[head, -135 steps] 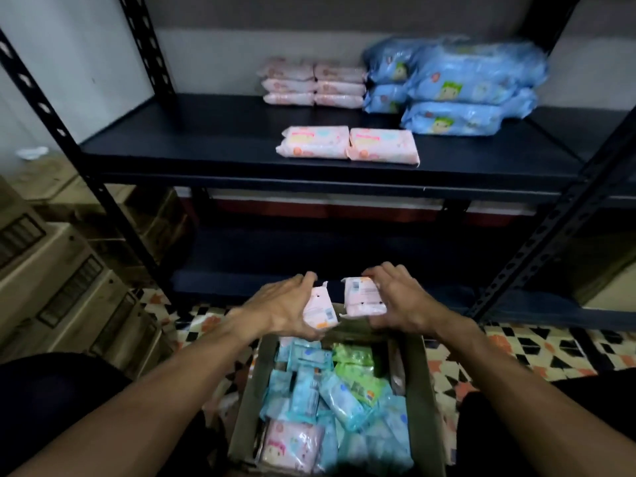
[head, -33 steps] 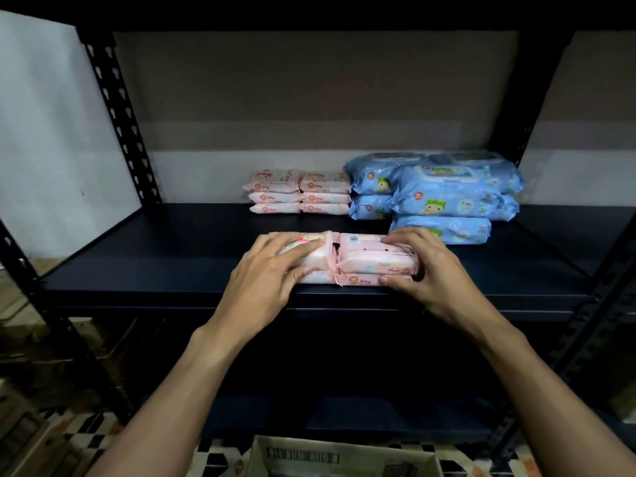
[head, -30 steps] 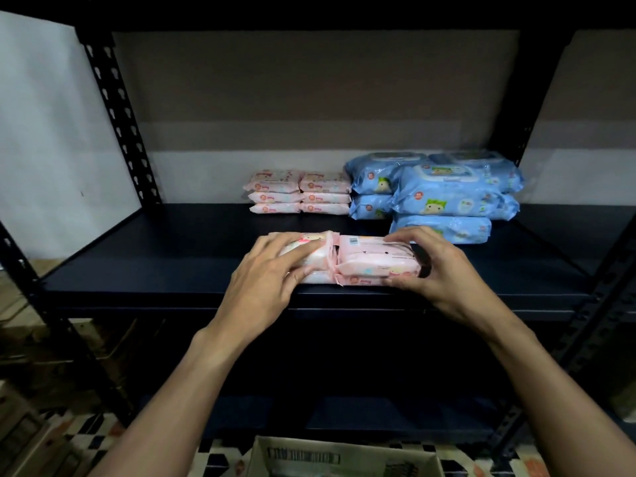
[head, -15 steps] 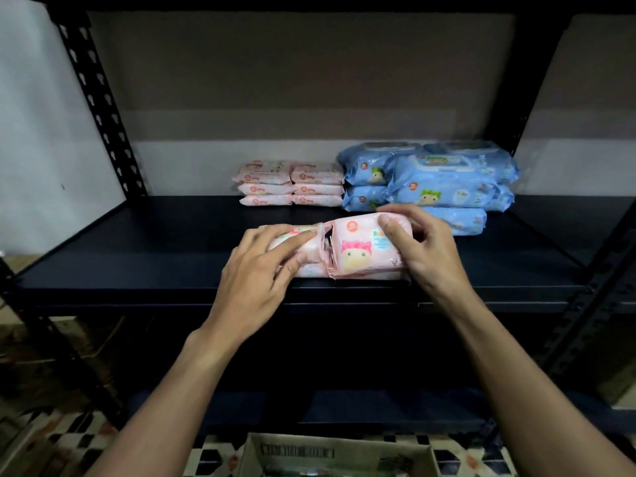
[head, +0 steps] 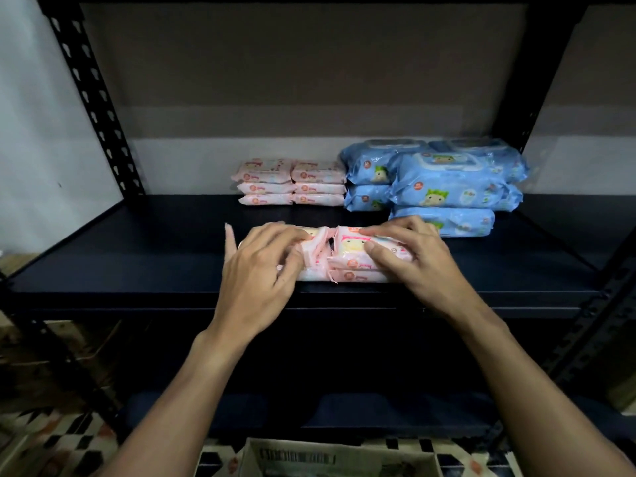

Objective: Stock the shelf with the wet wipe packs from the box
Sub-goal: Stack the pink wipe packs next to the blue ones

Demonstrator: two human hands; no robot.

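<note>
Both hands on packs: left hand (head: 254, 270) lies over the left front stack (head: 311, 258) of pink wet wipes, fingers bent onto its top, thumb against the crimped end, gripping it. The right hand (head: 413, 263) grips the right front stack (head: 351, 247), fingers across the top pack, thumb on its front face. Hands apart but close; the 2 stacks touch between them, seams bunched at the join. Right stack looks 2 packs high; the left is mostly hidden under the hand, can't tell. Both sit at the front edge of the dark shelf (head: 137, 263), about centre. Near the wall are the back pink stacks (head: 292, 182), 2 side by side, 3 packs each, and just beside them on the right the bigger blue packs (head: 444, 187). The box (head: 330, 459) is at the bottom edge, below the shelf, contents not visible. Step, as judged: seating and squaring the top packs of the front row — placement nearly done. Next move calls for pressing them flat, lining edges with the packs below, letting go with both hands, then reaching down to the box. Soft, slick wrappers close to the lip could slide off.
</note>
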